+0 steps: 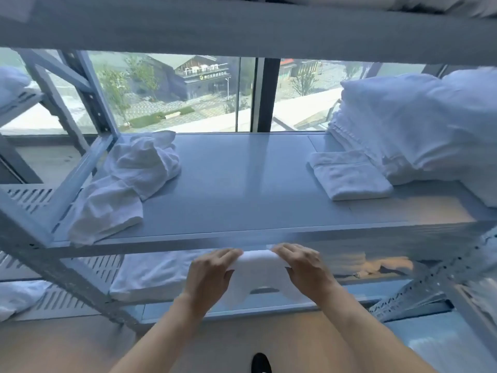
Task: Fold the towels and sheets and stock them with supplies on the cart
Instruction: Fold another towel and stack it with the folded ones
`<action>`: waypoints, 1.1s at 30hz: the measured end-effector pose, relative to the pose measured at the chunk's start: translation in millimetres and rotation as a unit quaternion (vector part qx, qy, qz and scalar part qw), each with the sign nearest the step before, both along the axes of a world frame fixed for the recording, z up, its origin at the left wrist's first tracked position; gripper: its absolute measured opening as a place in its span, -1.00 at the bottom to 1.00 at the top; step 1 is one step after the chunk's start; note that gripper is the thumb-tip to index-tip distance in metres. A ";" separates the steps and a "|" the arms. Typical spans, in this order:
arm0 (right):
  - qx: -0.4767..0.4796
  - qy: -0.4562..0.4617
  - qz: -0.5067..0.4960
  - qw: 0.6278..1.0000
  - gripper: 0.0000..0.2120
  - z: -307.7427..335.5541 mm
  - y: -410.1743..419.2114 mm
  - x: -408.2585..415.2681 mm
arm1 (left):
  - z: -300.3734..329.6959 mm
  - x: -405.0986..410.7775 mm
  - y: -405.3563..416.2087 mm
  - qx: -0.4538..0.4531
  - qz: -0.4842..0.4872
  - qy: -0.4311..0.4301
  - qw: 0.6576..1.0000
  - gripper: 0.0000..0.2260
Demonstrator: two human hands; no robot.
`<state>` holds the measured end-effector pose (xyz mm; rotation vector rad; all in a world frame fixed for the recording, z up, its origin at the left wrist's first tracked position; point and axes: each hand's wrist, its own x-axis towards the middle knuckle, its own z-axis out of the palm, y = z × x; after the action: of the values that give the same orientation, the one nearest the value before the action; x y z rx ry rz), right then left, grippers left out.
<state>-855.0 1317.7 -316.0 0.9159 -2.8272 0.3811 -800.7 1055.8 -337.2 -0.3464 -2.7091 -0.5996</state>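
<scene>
A small white towel (258, 275) hangs folded between my two hands, just below the front edge of the grey metal shelf (242, 184). My left hand (212, 273) grips its left end and my right hand (304, 270) grips its right end, fingers curled over the top. On the shelf's left side lies a crumpled heap of white towels (126, 181). One folded white towel (349, 175) lies flat at the right, beside a tall stack of folded white linen (419, 125).
A grey upper shelf beam (242, 25) runs overhead. More white linen (150, 278) lies on the lower shelf. Slanted frame struts (80, 103) stand at the left. A window behind the rack shows a building outside. A dark shoe (261, 363) is on the floor.
</scene>
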 end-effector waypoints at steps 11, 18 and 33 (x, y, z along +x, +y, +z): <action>-0.031 0.017 -0.008 0.999 -0.61 13.8 20.5 -166.3 | 16.1 -141.3 19.6 0.004 0.061 0.004 0.998 -0.59; -0.020 0.040 0.013 0.999 -0.65 13.1 -11.2 -248.0 | 21.2 -169.2 -1.4 0.025 0.131 -0.011 0.991 -0.57; -0.024 -0.086 0.011 0.996 -0.53 -55.8 -50.7 -233.5 | -8.9 -217.1 -33.4 -0.050 0.011 -0.137 0.989 -0.47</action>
<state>-1088.6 1267.0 -371.8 0.9485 -2.9498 0.5542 -1017.9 1022.4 -346.2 -0.2763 -3.0092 -0.5409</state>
